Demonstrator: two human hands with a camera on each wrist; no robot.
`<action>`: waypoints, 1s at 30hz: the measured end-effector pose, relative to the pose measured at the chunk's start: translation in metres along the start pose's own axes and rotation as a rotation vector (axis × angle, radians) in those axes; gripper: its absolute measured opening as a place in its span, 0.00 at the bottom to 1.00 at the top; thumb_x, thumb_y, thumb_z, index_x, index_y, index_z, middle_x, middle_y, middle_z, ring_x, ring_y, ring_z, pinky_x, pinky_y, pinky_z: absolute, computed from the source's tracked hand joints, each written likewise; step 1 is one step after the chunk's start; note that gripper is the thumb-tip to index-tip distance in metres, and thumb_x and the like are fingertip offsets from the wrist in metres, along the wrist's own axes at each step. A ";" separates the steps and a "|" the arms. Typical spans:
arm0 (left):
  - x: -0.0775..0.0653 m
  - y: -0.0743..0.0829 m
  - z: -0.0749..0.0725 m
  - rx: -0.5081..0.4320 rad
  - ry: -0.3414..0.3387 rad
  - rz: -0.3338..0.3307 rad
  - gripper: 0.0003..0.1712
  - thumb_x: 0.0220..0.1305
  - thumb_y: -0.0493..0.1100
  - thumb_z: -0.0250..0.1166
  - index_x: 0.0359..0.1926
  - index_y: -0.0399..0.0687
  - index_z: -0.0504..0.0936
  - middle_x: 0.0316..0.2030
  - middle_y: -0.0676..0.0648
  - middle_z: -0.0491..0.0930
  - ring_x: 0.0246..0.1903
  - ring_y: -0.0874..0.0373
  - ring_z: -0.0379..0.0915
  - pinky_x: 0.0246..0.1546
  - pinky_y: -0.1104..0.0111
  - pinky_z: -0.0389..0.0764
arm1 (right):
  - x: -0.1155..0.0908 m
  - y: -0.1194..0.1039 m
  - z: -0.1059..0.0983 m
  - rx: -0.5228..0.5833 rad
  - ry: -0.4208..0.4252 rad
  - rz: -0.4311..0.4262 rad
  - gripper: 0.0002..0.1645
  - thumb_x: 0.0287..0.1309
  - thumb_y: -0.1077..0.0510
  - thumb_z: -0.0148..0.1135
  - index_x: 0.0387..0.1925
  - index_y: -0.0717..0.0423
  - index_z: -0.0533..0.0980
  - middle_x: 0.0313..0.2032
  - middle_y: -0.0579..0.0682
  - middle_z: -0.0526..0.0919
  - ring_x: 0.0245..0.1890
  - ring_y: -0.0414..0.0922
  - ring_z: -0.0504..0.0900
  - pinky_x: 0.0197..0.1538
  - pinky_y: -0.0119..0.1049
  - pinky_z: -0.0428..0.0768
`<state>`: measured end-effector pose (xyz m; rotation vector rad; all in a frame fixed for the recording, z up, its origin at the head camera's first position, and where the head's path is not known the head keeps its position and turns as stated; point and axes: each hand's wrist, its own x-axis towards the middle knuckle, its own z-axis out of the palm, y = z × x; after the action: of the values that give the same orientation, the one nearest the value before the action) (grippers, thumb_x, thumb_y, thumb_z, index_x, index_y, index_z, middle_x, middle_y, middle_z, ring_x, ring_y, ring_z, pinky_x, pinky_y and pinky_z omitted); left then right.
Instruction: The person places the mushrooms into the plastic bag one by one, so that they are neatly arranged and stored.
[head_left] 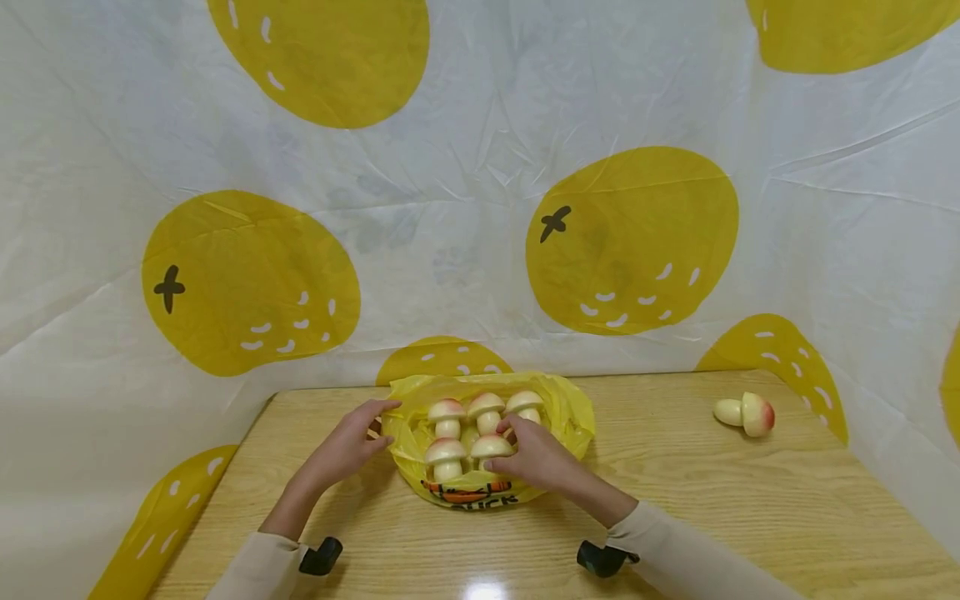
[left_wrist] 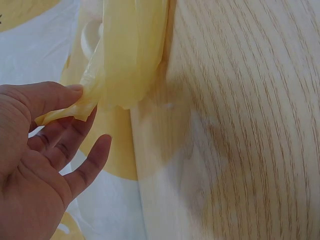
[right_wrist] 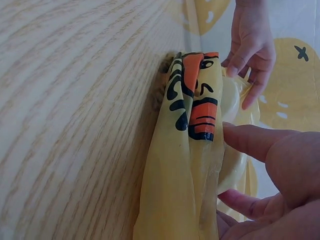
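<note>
A yellow plastic bag with a printed duck figure sits open-mouthed on the table, holding several toy mushrooms with cream stems and red-tinged caps, standing in two rows. My left hand is at the bag's left side; in the left wrist view its thumb and fingers pinch the bag's edge. Reaching in from the right, my right hand grips the front-right mushroom between thumb and fingers. The right wrist view shows the bag's printed front partly hiding that mushroom.
Another mushroom lies on its side at the right of the wooden table. A white cloth with yellow fruit shapes hangs behind and along the sides. Dark wrist devices sit under both sleeves.
</note>
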<state>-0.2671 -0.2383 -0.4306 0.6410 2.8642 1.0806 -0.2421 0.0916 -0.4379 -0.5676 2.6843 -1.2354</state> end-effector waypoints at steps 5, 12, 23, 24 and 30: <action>-0.001 0.002 0.000 -0.001 -0.004 -0.011 0.32 0.68 0.33 0.66 0.72 0.40 0.69 0.64 0.39 0.72 0.45 0.53 0.76 0.37 0.69 0.81 | 0.001 0.001 0.001 0.002 -0.015 0.003 0.31 0.57 0.51 0.76 0.56 0.59 0.73 0.48 0.57 0.81 0.43 0.48 0.80 0.41 0.45 0.79; -0.001 0.002 0.001 0.001 -0.008 -0.009 0.32 0.68 0.32 0.66 0.72 0.39 0.69 0.63 0.39 0.72 0.45 0.53 0.76 0.36 0.69 0.81 | 0.004 0.001 -0.003 -0.029 -0.031 -0.027 0.27 0.57 0.55 0.75 0.55 0.59 0.75 0.49 0.56 0.81 0.48 0.51 0.80 0.45 0.46 0.80; 0.000 0.000 0.001 0.014 -0.003 0.008 0.32 0.68 0.33 0.66 0.71 0.39 0.70 0.62 0.39 0.73 0.44 0.54 0.76 0.37 0.69 0.81 | 0.004 0.001 -0.009 -0.031 -0.041 -0.065 0.28 0.58 0.58 0.75 0.58 0.60 0.77 0.52 0.55 0.82 0.52 0.54 0.80 0.47 0.47 0.81; 0.000 0.000 0.001 0.017 -0.001 0.009 0.32 0.68 0.33 0.66 0.71 0.39 0.70 0.62 0.39 0.73 0.44 0.54 0.76 0.37 0.69 0.81 | 0.003 0.001 -0.009 -0.035 -0.039 -0.065 0.28 0.57 0.59 0.75 0.58 0.61 0.76 0.52 0.56 0.82 0.52 0.54 0.81 0.47 0.47 0.81; -0.001 0.001 0.001 0.021 -0.003 0.005 0.32 0.68 0.33 0.66 0.71 0.39 0.70 0.62 0.39 0.73 0.45 0.54 0.76 0.37 0.69 0.81 | 0.001 -0.002 -0.016 -0.020 -0.046 -0.070 0.31 0.57 0.64 0.74 0.61 0.65 0.74 0.54 0.61 0.80 0.42 0.51 0.86 0.45 0.45 0.84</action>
<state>-0.2659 -0.2373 -0.4312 0.6505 2.8767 1.0510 -0.2470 0.1012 -0.4258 -0.6892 2.6634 -1.1979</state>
